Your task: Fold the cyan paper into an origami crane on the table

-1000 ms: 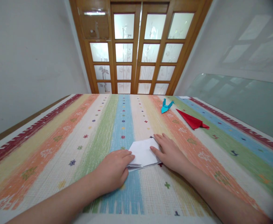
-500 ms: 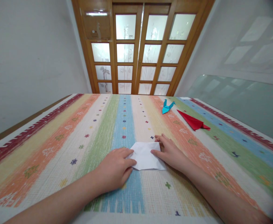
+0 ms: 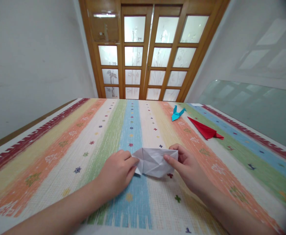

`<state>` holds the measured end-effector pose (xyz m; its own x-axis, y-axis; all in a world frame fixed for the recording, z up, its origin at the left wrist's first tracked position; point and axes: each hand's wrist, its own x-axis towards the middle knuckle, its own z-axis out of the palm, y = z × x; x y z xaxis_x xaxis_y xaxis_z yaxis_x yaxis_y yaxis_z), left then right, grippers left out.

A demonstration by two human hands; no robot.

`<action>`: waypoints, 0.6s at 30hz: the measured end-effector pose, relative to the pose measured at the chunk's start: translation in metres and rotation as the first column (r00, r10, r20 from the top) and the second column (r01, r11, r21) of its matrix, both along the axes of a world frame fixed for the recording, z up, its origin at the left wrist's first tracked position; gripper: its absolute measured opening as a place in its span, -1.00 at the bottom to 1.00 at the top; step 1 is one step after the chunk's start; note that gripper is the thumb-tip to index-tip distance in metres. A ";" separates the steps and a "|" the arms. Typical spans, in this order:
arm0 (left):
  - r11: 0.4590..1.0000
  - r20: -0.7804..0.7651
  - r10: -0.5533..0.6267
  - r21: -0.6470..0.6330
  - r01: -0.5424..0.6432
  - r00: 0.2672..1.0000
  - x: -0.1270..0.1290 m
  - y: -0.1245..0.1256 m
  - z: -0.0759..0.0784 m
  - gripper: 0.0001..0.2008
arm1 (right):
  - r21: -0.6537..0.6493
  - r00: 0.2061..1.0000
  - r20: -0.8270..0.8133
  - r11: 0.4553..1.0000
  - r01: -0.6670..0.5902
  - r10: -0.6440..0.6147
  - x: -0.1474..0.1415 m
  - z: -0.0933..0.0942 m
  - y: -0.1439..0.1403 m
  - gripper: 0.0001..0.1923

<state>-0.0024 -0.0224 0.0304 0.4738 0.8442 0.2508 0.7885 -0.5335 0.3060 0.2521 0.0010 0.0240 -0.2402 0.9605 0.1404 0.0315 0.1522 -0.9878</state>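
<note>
A folded sheet of white paper (image 3: 155, 162) is held between my two hands, tilted up off the striped tablecloth (image 3: 96, 163). Crease lines cross its face, and a small flap hangs at its left end. My left hand (image 3: 119, 171) pinches that left end between thumb and fingers. On the other side, my right hand (image 3: 185, 163) grips the right end, with the thumb on the near face and the fingers behind it, partly hidden.
Beyond my right hand lie a red folded-paper plane (image 3: 205, 129) and a blue origami bird (image 3: 177, 114). A glass panel (image 3: 253, 111) leans along the right wall. Wooden doors with glass panes (image 3: 134, 55) stand past the table's far edge.
The white paper lay flat and is now lifted and tilted, showing creases and a left flap. My right hand has moved slightly right and closed round its end.
</note>
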 end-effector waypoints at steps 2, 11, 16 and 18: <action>0.998 0.124 -0.001 -0.057 0.008 0.992 0.000 -0.001 0.002 -0.73 | 0.154 0.998 0.051 0.987 0.036 -0.044 0.001 0.002 -0.007 -0.83; 0.678 0.832 0.369 -0.546 0.493 0.414 0.011 0.003 -0.011 -0.42 | 0.758 0.794 0.604 0.358 -0.545 -0.068 -0.011 0.017 -0.030 -0.82; 0.640 0.776 0.501 -0.630 0.440 0.383 0.015 0.004 -0.016 -0.60 | 0.633 0.681 0.733 0.382 -0.673 -0.015 -0.016 0.027 -0.032 -0.68; 0.633 0.774 0.488 -0.633 0.447 0.404 0.013 0.006 -0.015 -0.64 | 0.647 0.703 0.711 0.406 -0.645 -0.016 -0.012 0.028 -0.033 -0.51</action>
